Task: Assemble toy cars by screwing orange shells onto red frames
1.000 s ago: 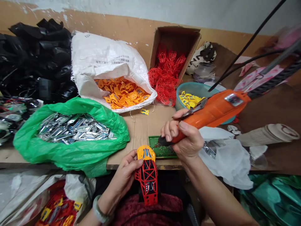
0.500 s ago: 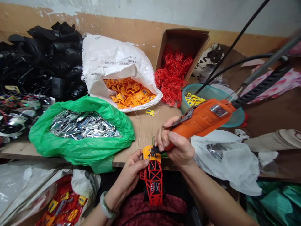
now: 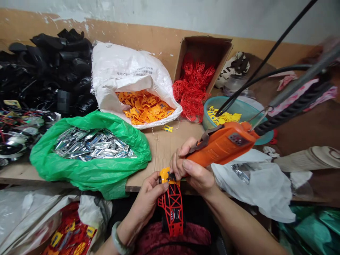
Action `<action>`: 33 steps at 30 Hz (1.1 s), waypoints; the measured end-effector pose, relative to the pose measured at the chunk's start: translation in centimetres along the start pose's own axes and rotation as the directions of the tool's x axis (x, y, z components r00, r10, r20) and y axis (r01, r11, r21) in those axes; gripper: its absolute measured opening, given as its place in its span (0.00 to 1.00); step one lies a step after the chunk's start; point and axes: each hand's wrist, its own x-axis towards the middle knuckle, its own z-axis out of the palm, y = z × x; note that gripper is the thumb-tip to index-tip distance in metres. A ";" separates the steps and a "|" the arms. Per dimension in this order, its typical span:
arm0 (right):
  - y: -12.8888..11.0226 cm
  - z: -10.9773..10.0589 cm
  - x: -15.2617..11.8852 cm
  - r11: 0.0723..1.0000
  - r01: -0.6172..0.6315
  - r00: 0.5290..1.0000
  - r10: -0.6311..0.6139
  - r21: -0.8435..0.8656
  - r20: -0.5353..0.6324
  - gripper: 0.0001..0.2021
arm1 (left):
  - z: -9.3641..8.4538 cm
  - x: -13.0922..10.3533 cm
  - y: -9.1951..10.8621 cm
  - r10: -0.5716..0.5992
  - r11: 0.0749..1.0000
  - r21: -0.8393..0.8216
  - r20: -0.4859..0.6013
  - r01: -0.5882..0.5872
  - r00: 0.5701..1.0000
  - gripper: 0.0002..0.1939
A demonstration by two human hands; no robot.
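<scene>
My left hand (image 3: pixel 149 193) grips a toy car (image 3: pixel 174 207) by its front left side, thumb on top. The car has a red lattice frame, a yellow-orange front panel (image 3: pixel 165 174) and black wheels, and its rear end points toward my lap. My right hand (image 3: pixel 192 166) is wrapped round an orange electric screwdriver (image 3: pixel 221 145), which hangs from a spring and a black cable. The screwdriver slants down to the left, its tip end at the yellow-orange panel. My right fingers partly hide the tip, so its exact contact cannot be seen.
Behind stand a green bag (image 3: pixel 90 170) of silvery parts, a white sack (image 3: pixel 132 67) of orange panels, a cardboard box (image 3: pixel 183 53) with red frames and a teal basin (image 3: pixel 252 102) of yellow parts. Black parts (image 3: pixel 53 71) pile up at left. A black cable (image 3: pixel 265 56) crosses the right side.
The screwdriver and my right hand have shifted slightly left and down. The tool's body has rolled a little. The car's front has turned slightly, with my left hand still on it.
</scene>
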 end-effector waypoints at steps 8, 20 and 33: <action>0.2 -0.4 1.0 0.999 0.025 0.999 -0.024 0.040 -0.026 0.12 | -0.3 0.4 0.4 -0.001 0.999 0.045 -0.006 0.002 1.000 0.15; -0.7 -5.4 1.6 0.726 -0.002 0.802 -0.410 -0.687 -0.435 0.28 | 0.8 1.2 2.8 0.057 0.998 -0.001 -0.170 -0.058 0.984 0.25; 1.9 -2.3 -0.2 0.879 -0.381 0.924 0.359 -0.287 -0.130 0.19 | 0.6 2.2 1.5 0.162 0.982 0.114 -0.131 -0.148 0.978 0.33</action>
